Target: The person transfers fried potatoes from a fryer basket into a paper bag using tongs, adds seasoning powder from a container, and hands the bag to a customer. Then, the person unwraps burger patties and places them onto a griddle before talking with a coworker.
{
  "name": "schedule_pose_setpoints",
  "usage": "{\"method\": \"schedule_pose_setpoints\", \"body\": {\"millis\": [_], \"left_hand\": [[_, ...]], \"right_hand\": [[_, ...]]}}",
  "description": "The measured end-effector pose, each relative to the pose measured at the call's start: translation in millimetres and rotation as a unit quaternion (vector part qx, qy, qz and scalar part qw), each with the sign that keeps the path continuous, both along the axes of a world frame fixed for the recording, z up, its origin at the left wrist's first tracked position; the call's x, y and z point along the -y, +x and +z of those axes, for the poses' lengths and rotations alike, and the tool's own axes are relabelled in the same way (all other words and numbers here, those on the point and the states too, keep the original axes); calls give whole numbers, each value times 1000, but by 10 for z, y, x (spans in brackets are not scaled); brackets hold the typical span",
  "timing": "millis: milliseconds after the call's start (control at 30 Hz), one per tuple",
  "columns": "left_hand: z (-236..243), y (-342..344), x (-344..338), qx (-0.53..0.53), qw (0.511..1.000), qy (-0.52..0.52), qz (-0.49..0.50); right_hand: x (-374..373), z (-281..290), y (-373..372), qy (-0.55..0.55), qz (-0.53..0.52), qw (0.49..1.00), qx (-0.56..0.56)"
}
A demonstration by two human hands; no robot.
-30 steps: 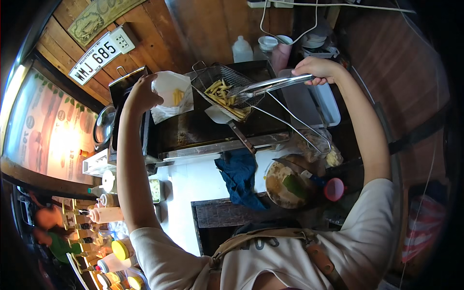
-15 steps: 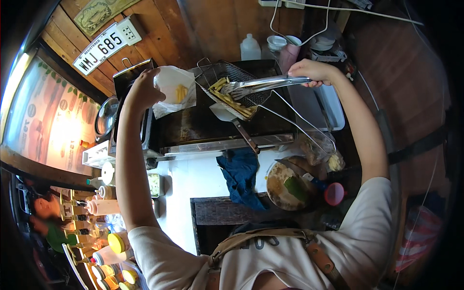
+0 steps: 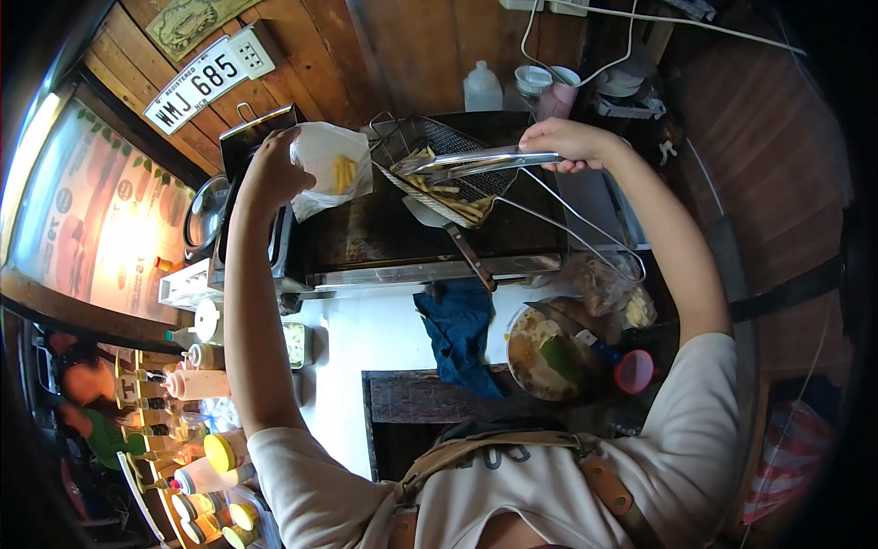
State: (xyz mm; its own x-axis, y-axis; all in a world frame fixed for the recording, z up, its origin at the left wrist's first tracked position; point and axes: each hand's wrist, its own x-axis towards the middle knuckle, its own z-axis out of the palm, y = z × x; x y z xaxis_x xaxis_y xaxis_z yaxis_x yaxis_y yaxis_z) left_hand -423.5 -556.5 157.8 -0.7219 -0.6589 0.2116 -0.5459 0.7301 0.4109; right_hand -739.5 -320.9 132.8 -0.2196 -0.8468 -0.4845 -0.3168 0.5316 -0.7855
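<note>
My right hand (image 3: pixel 572 144) is closed around the handle end of metal tongs (image 3: pixel 498 160), at the upper right of the griddle. The tongs' tips reach left into a wire fry basket (image 3: pixel 482 134) and lie among the French fries (image 3: pixel 450 195) in it. Close by on the left, my left hand (image 3: pixel 277 172) grips the edge of a white paper bag (image 3: pixel 322 145), its fingertips partly hidden. A few fries (image 3: pixel 344 173) rest inside the paper. Both basket and paper are over the dark griddle (image 3: pixel 352 242).
A wooden-handled spatula (image 3: pixel 469 256) lies across the griddle's front edge. Nearer me are a blue cloth (image 3: pixel 455 334) and a round cutting board (image 3: pixel 540 357) with a knife (image 3: pixel 599 346). Sauce bottles (image 3: pixel 197 384) and jars stand at the left. A plastic jug (image 3: pixel 482 89) stands behind.
My right hand has moved left with the tongs, carrying their tips toward the left end of the fries in the basket. My left hand stays at the paper bag.
</note>
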Motion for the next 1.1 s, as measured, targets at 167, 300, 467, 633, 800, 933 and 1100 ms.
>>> {"method": "schedule_pose_setpoints", "body": {"millis": [167,300,467,633,800,933,1100], "left_hand": [[38,-10,-74,-3,1000,-24,6],[-19,12,-124,-19,999,-40,14],[-80,2,-181,-26,999,-40,13],[-99,53,-192,-11,999,-36,16],[-96,21,-157,9,1000,2,-2],[-25,-4,-122,56,998,31,-6],[51,-70,-126,86,994,64,-3]], "right_hand": [[146,-82,61,-13,39,998,-41],[263,-99,156,-42,29,998,-43],[158,33,4,-58,25,997,-33],[42,213,-90,-76,-1,993,-87],[-151,380,-183,-120,-11,992,-46],[-291,757,-166,-176,-27,983,-44],[-200,1217,130,-207,39,965,-153]]}}
